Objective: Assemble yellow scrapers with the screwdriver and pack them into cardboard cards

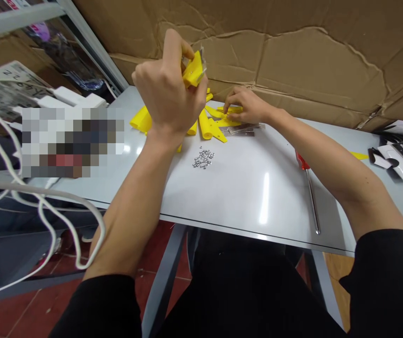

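Plastic, yellow: handle piece (193, 69) pinched in my left hand (168, 94), fingers closed tight round its lower half, raised above the surface (243, 188). Feels light, stiff, a bit slick; best held by the flat sides. Long axis runs up and right, what may be a metal edge at the tip. My right hand (245, 105) rests half-open on the yellow pile (215, 123), gripping nothing I can confirm.

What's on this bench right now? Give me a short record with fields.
left hand: raised, gripping a yellow plastic piece
right hand: down on the pile of yellow pieces, beside metal strips
screws: small heap, mid-table
screwdriver: red handle, lying near the right forearm
table: grey, glossy
backdrop: cardboard
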Tool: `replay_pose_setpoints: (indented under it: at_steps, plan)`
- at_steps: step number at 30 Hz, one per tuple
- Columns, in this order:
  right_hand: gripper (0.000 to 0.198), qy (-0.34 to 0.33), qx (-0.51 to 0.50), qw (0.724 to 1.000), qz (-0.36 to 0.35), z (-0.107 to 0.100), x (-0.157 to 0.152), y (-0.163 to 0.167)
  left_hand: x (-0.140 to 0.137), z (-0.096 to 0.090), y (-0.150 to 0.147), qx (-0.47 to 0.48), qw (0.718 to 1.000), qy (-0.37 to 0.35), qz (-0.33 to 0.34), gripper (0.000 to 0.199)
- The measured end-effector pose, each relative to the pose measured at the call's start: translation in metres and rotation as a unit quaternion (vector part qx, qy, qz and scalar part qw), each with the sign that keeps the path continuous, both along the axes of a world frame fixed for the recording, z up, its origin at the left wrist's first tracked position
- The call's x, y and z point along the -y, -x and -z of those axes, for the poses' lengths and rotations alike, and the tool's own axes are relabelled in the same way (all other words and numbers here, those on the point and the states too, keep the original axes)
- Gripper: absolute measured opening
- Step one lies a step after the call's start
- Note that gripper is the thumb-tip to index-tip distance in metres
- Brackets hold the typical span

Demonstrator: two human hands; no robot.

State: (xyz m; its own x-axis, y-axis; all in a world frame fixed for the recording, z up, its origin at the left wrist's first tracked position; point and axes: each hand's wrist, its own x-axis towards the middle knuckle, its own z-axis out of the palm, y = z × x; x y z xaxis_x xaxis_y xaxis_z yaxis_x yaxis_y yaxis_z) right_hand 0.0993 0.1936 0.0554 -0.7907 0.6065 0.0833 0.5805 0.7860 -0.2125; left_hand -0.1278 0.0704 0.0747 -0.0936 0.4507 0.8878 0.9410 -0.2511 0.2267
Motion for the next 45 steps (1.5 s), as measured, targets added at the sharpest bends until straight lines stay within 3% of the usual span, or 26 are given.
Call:
replay_pose_setpoints:
  at_steps: [6, 10, 14, 19, 23, 29, 32, 35, 38, 41, 45]
  plan:
    - [0.037, -0.030, 0.014, 0.999, -0.014, 0.005, 0.003, 0.011, -0.002, 0.003, 0.000, 0.010, 1.000, 0.027, 0.011, 0.026]
    - [0.029, -0.040, 0.031, 0.999, 0.020, 0.006, 0.000, 0.015, -0.002, 0.003, 0.000, 0.011, 1.000, 0.016, 0.011, 0.029]
    - [0.031, -0.062, 0.003, 0.996, 0.068, 0.007, 0.024, 0.020, -0.001, 0.002, 0.001, -0.003, 1.000, 0.009, 0.006, 0.027]
    - [0.041, -0.034, 0.018, 0.994, 0.102, 0.011, 0.065, 0.040, -0.001, 0.001, 0.001, 0.005, 0.999, 0.043, 0.006, 0.026]
    - [0.029, 0.019, 0.020, 0.991, 0.133, 0.007, 0.076, 0.052, -0.003, 0.003, 0.000, 0.013, 0.998, 0.058, -0.009, 0.030]
    - [0.018, 0.096, -0.010, 0.983, 0.156, -0.024, 0.042, 0.030, -0.001, 0.002, -0.001, 0.005, 1.000, 0.009, 0.002, 0.028]
    - [0.020, 0.026, -0.028, 0.989, 0.140, -0.034, 0.010, 0.018, -0.001, 0.002, 0.000, -0.010, 1.000, -0.003, 0.004, 0.027]
    - [0.024, -0.070, -0.016, 0.986, 0.153, -0.027, -0.010, 0.023, -0.003, 0.005, 0.002, 0.001, 1.000, 0.007, 0.008, 0.029]
    - [0.035, -0.104, 0.017, 0.981, 0.162, -0.009, -0.015, 0.037, -0.004, 0.007, 0.002, 0.018, 1.000, 0.012, 0.005, 0.032]
    - [0.034, -0.082, 0.037, 0.990, 0.105, 0.006, -0.014, 0.047, -0.001, 0.004, 0.001, 0.022, 0.999, 0.030, 0.003, 0.031]
    - [0.037, -0.014, 0.042, 0.998, 0.051, 0.008, -0.017, 0.041, 0.004, -0.001, -0.004, 0.020, 0.999, 0.033, -0.003, 0.030]
